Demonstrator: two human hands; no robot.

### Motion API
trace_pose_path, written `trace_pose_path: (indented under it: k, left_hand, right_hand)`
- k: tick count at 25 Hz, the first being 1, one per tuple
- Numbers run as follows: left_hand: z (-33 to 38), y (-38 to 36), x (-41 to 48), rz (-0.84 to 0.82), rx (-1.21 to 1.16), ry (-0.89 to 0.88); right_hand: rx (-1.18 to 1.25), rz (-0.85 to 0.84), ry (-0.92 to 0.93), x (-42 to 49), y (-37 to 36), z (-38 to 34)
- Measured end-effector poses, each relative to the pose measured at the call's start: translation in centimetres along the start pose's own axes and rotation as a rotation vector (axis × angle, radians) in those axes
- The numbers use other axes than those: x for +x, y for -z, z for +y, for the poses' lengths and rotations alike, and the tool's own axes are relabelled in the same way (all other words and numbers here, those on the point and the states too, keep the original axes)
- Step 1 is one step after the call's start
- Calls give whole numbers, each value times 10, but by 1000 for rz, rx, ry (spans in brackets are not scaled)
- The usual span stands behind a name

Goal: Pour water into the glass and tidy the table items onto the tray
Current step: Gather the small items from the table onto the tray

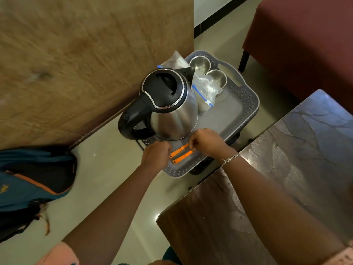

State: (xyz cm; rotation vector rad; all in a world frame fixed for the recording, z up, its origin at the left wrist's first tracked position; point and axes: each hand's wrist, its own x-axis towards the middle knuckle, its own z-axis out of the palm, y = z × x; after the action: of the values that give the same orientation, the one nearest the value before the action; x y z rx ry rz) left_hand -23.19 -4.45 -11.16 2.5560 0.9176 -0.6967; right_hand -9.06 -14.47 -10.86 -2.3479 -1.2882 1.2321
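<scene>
A grey plastic tray (246,92), rounded at the corners with a perforated rim and a cut-out handle, lies in the middle of the view. At its 9 o'clock side stands a cone-shaped kettle (172,119) of brushed steel, with a glossy black lid and a curved black handle pointing to 8 o'clock. At the tray's 1 o'clock end sit two small round steel bowls (200,65), touching each other. Between them and the kettle lie crinkled clear bags (205,90) with blue zip seals.

Two flat orange strips (181,153) lie side by side on the tray's smooth floor at 6 o'clock. The right hand (207,141), a thin metal bracelet (229,159) on its wrist, pinches their 2 o'clock ends with curled fingers. The left hand (155,155) is curled knuckles-up at their 8 o'clock ends; whether it grips anything cannot be told.

A dark wood-grain table (277,178) fills 4 o'clock, and a blue fabric backpack (32,178) lies at 8 o'clock.
</scene>
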Motion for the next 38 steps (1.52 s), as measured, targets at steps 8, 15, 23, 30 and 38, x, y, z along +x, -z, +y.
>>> trace_pose_path:
  k: [8,15,23,30,38]
  left_hand:
    - [4,-10,-3,43,51,-60]
    - [11,-12,-4,81,149,-68]
    - [16,-12,-4,90,232,-62]
    - [19,-11,4,103,277,-4]
    - [24,-4,-20,142,247,75]
  right_hand:
    - [-122,106,-64,10,-23,-7]
    - [7,312,-261,6,-12,4]
    - [75,130,-192,15,-7,12]
    - [50,161,-149,13,-7,13]
    - [-194,402,-77,-28,-3,9]
